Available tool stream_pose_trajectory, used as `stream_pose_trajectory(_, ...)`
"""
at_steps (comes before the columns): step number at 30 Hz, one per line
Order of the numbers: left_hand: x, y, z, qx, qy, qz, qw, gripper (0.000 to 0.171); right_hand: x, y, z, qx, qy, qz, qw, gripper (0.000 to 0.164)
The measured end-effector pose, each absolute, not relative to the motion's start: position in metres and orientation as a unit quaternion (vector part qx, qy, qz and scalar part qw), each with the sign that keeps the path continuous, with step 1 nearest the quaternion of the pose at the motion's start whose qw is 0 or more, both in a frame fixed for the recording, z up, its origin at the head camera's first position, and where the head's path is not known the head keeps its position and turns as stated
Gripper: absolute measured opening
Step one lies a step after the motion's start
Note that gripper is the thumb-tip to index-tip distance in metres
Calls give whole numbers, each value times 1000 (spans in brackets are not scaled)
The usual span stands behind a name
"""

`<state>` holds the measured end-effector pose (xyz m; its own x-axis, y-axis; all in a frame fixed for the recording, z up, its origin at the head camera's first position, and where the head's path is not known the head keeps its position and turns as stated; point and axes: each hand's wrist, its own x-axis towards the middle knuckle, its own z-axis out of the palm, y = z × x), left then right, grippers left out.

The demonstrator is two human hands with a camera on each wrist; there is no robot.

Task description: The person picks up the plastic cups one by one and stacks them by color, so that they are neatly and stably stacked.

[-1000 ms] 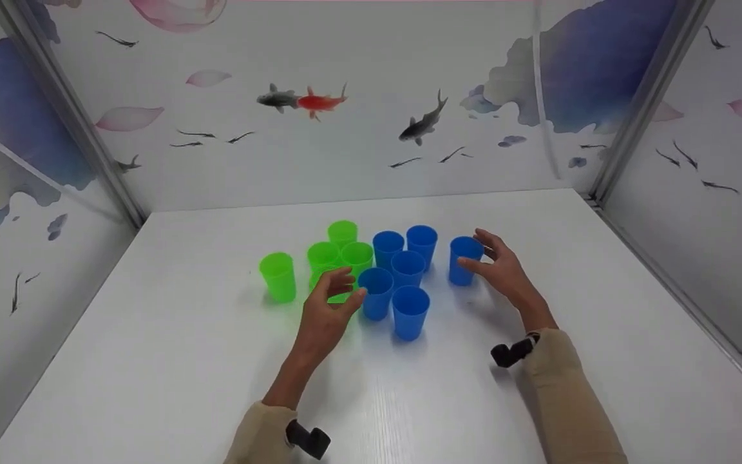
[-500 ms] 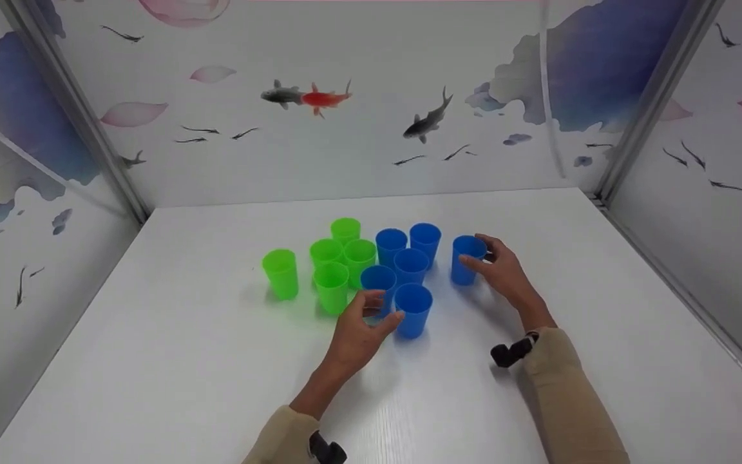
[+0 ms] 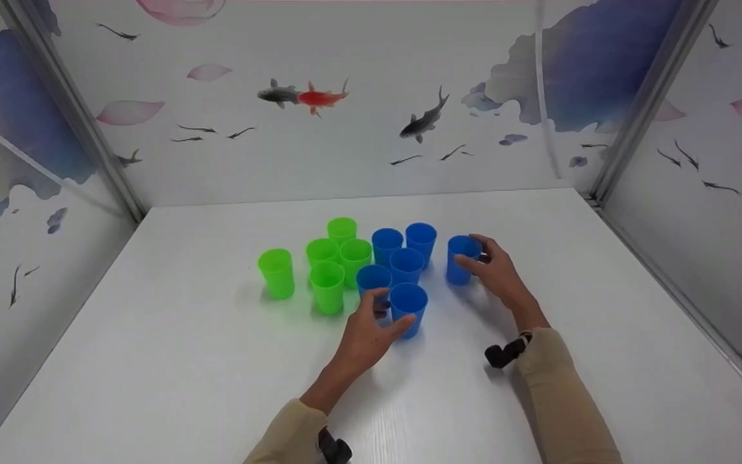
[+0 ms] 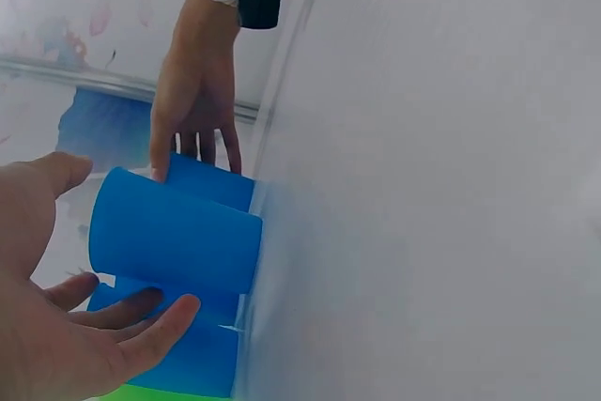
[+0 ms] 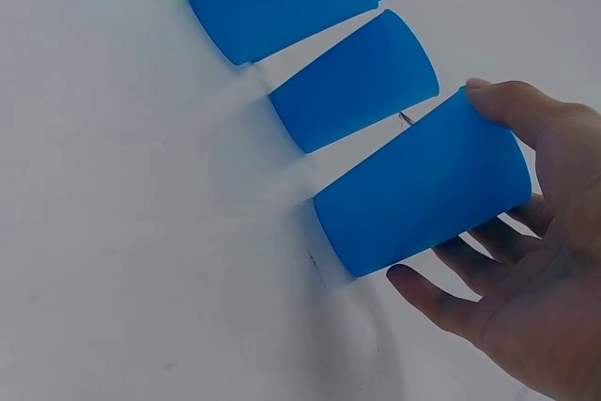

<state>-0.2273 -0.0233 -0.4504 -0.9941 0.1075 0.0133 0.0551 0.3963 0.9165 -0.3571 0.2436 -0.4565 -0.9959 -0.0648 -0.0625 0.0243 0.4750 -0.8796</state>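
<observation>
Several green cups (image 3: 327, 287) and several blue cups (image 3: 406, 264) stand upright in a cluster mid-table. My left hand (image 3: 389, 314) reaches around the front blue cup (image 3: 409, 307), thumb on its right, fingers on its left. In the left wrist view, my left hand (image 4: 113, 241) is spread about this cup (image 4: 188, 246) without clasping it. My right hand (image 3: 476, 253) grips the lone blue cup (image 3: 458, 269) at the cluster's right. In the right wrist view, its thumb (image 5: 507, 105) lies on one side of that cup (image 5: 423, 199) and the fingers wrap the other.
The white table (image 3: 152, 361) is walled on three sides by fish-patterned panels (image 3: 345, 129). One green cup (image 3: 277, 274) stands apart at the left of the cluster. Bare tabletop lies in front and to both sides.
My left hand moved right, from the front green cup to the front blue cup. My right hand closed in on the rightmost blue cup.
</observation>
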Motion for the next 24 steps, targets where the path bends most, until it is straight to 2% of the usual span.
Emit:
stream_pose_trajectory(5,-229,-19,-451,42,831,553,25,77,-357,243,-460,-15,849,-526,44,92)
stream_pose_trajectory(24,-233,9,-444,-4,870,489,-62,70,-355,244,-460,-33,849,-527,34,90)
